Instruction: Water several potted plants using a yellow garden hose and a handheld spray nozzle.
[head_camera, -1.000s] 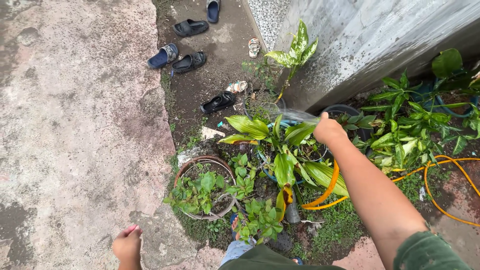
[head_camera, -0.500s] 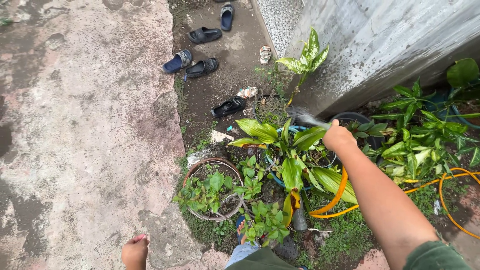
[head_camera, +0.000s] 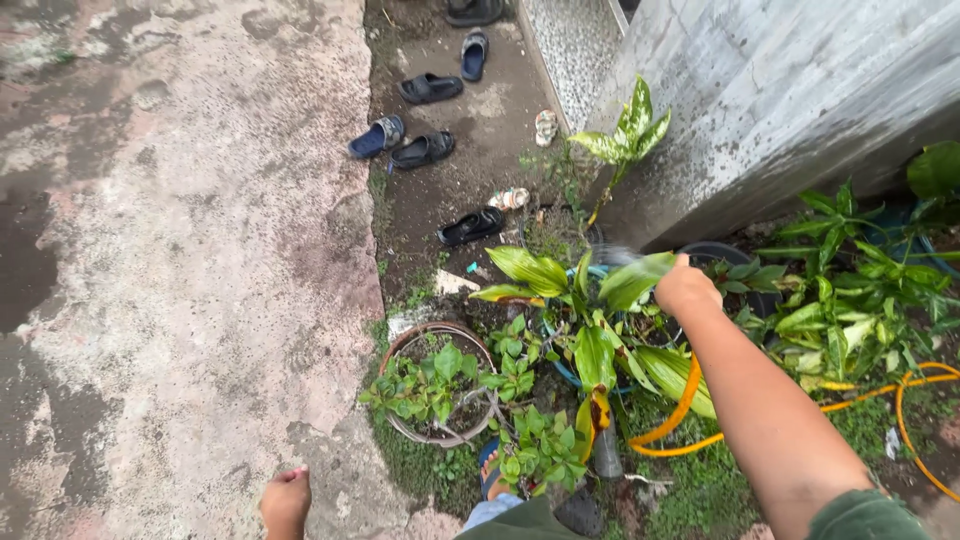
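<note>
packages: none | labels: none | signs: none | screens: none

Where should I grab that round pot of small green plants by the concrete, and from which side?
Grip the pot by its bare rim on the concrete side, coming from the left. That edge shows clear of leaves; the right side is crowded by the broad-leaved plant. The left hand hangs nearest.

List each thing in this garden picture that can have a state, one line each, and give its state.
Right hand: closed around a hose end, spraying.
Left hand: hanging free, holding nothing.
Yellow hose: looped loosely on the grass.
Round pot: upright, full of small green plants.
Sandals: scattered on bare soil, unworn.
Broad-leaf plant: standing, leaves spread.
</note>
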